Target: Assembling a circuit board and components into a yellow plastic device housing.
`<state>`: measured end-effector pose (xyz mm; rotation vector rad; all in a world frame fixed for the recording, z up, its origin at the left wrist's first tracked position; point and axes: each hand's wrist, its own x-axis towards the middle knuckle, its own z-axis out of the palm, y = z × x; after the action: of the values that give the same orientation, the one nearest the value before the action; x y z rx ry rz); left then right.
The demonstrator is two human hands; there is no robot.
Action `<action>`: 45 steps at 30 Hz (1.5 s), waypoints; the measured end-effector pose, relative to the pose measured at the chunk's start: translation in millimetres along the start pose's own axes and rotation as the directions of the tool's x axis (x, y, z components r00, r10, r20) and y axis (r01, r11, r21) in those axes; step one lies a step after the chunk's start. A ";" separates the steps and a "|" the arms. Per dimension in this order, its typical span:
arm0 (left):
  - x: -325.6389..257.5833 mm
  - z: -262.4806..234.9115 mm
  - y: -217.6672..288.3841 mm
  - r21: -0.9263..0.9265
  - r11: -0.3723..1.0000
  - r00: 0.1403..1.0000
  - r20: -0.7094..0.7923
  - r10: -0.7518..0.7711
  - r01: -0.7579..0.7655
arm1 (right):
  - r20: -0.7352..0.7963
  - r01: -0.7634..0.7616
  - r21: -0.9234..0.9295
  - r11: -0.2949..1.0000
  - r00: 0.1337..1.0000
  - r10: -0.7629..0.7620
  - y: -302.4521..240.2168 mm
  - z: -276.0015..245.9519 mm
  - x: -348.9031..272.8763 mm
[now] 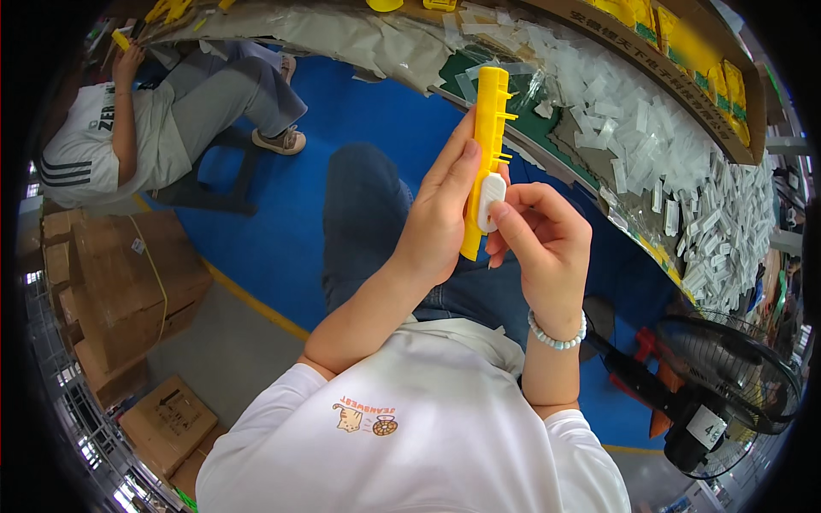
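Note:
My left hand [440, 214] is wrapped round a long yellow plastic piece [490, 111] with short prongs along its right side, held upright in front of me. Against the lower part of this piece sits a small white oval plastic part [491, 203]. The thumb and fingers of my right hand [543, 235] pinch that white part at its right edge. Whether it is fixed to the yellow piece or only touches it, I cannot tell. A beaded bracelet circles my right wrist.
A table edge curves ahead, heaped with clear plastic pieces [590, 77] and many small white parts [723, 231]. A cardboard box [633, 51] holds yellow packets. A black fan [727, 385] stands at right. Cartons [128, 282] are stacked left; another person [162, 128] sits far left.

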<state>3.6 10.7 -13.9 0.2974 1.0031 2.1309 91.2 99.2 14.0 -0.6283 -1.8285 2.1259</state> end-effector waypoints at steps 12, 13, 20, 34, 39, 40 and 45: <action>2.5 3.4 -2.9 0.211 0.977 0.999 -0.034 0.000 0.007 | 0.032 0.085 -0.145 0.986 0.996 -0.081 1.9 -8.5 12.3; 3.7 5.2 -3.2 0.280 0.960 0.998 -0.060 0.018 -0.001 | 0.012 0.092 -0.188 0.978 0.996 -0.091 0.6 -8.1 13.1; 6.3 -9.6 -27.5 0.592 0.796 0.978 -0.055 0.199 -0.129 | -0.001 0.162 -0.422 0.892 0.984 -0.179 0.0 -1.6 17.4; 6.6 -54.9 3.7 -0.165 0.984 0.976 -0.216 0.025 -0.062 | 0.305 0.374 -0.569 0.733 0.923 -0.234 -48.4 12.8 80.2; -1.2 -78.3 22.4 -0.159 0.985 0.979 -0.201 0.041 -0.074 | 0.010 0.459 -0.552 0.696 0.838 -0.545 -127.1 -0.7 193.9; -2.1 -80.2 24.1 -0.153 0.986 0.981 -0.192 0.041 -0.071 | 0.018 0.491 -0.571 0.658 0.809 -0.588 -140.7 -4.6 223.8; -4.6 -87.7 26.9 -0.153 0.984 0.977 -0.205 0.061 -0.093 | 0.223 0.434 -0.860 0.269 0.793 -0.567 -150.6 -28.4 345.9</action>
<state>-50.2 -53.3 -51.9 0.0432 0.9350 2.3331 -207.7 311.6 107.2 -0.2415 -2.5347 0.5412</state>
